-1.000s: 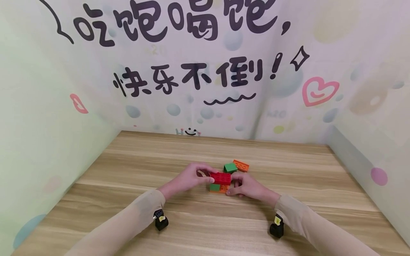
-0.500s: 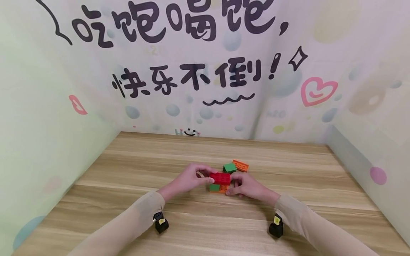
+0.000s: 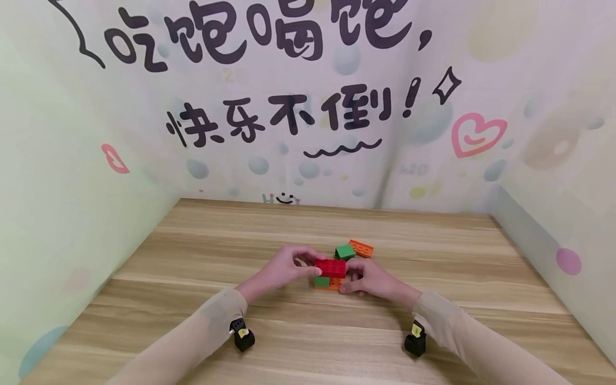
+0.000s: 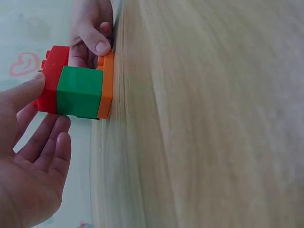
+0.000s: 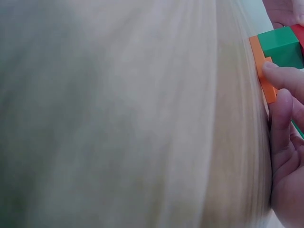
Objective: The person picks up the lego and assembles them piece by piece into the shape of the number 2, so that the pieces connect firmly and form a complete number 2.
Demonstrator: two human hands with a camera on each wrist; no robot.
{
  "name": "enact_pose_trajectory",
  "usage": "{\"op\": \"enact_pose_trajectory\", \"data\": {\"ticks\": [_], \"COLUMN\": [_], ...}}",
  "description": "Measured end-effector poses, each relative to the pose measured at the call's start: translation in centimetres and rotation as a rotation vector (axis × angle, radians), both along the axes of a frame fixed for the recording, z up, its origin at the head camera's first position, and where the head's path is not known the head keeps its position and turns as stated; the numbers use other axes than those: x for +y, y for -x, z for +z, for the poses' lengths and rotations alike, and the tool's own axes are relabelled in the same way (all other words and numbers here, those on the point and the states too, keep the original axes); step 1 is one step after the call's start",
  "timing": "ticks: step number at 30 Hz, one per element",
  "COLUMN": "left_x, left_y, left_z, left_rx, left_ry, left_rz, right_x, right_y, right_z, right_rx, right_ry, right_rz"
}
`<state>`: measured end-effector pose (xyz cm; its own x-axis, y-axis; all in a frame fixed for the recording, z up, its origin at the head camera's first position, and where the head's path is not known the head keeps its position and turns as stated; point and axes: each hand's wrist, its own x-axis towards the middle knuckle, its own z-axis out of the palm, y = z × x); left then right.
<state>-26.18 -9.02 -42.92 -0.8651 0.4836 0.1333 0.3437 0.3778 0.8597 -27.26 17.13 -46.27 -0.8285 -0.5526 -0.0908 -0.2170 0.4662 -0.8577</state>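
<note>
A red brick [image 3: 330, 267] with studs on top lies across a green brick [image 4: 80, 91], which sits on a flat orange brick [image 4: 107, 85] at the table's surface. My left hand [image 3: 284, 270] pinches the left end of the red brick, thumb in front and fingers behind. From the other side my right hand [image 3: 372, 279] holds the right end of the orange brick, its thumb on the studs there. In the right wrist view the green brick shows beyond that thumb, with only a bit of red at the edge.
Just behind the stack lie a loose green brick [image 3: 344, 251] and another flat orange brick [image 3: 362, 248], close together. The wood-grain table [image 3: 308, 342] is bounded by a printed cloth at the back and pale walls at both sides.
</note>
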Motion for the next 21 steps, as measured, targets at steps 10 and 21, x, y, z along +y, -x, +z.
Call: {"op": "enact_pose_trajectory", "data": {"ticks": [10, 21], "left_x": [-0.07, 0.06], "left_y": [-0.03, -0.30], "left_z": [-0.20, 0.05], "left_rx": [-0.031, -0.012], "left_ry": [-0.014, -0.019], "left_rz": [0.035, 0.027], "right_x": [-0.12, 0.07], "right_y": [-0.02, 0.03], "right_z": [0.00, 0.00], "right_rx": [-0.005, -0.010], "right_ry": [0.002, 0.011], "right_rz": [0.000, 0.013]}}
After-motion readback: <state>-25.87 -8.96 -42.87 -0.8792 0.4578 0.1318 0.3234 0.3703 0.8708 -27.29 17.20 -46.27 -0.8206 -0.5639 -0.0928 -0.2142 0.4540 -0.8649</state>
